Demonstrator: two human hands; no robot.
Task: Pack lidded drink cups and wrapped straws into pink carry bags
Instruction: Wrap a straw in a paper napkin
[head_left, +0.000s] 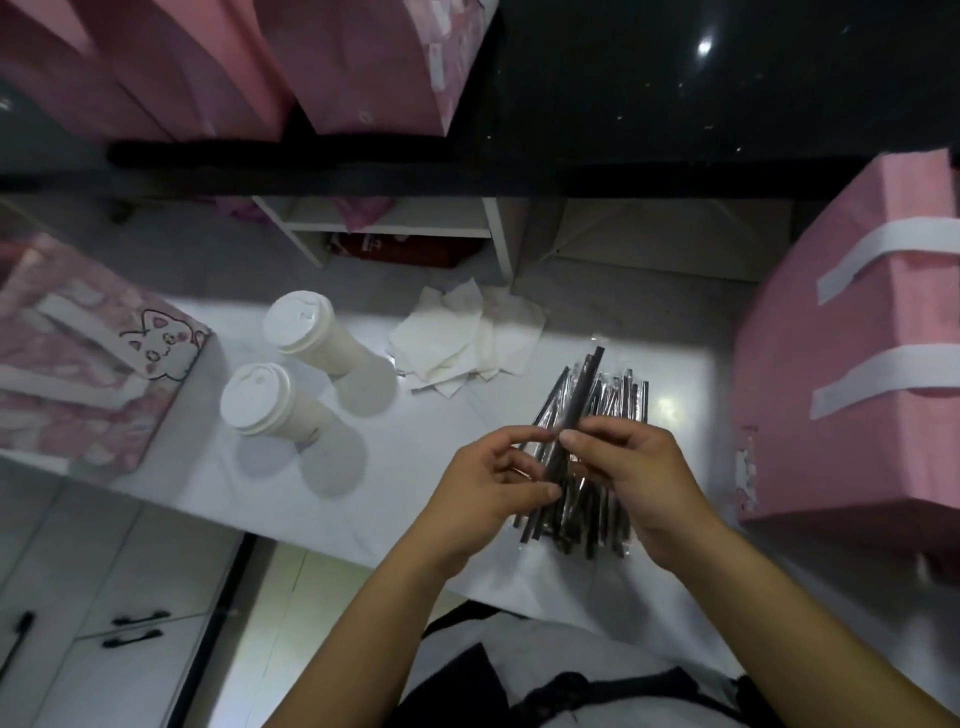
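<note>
Our left hand (488, 478) and our right hand (634, 467) both pinch one wrapped straw (582, 389), with fingers and thumbs curled tight on it. It is long and black in a shiny clear wrap, and its far end points away from us. It sits over the pile of straws (621, 400), which lies on the white table (415, 441).

On the far left is the cat bag (78, 353), pink with a cat drawing and white handles. We cannot see inside it. Next stand two white cups with white lids, the near cup (257, 397) and the far cup (298, 325), close together and well apart from the straws. Farther back, crumpled napkins (467, 343) lie on the table. On the right stands the big pink bag (857, 364) with white handles, near the pile. Its inside is hidden too. Up at the back, more pink bags (363, 67) stand in a row.
</note>
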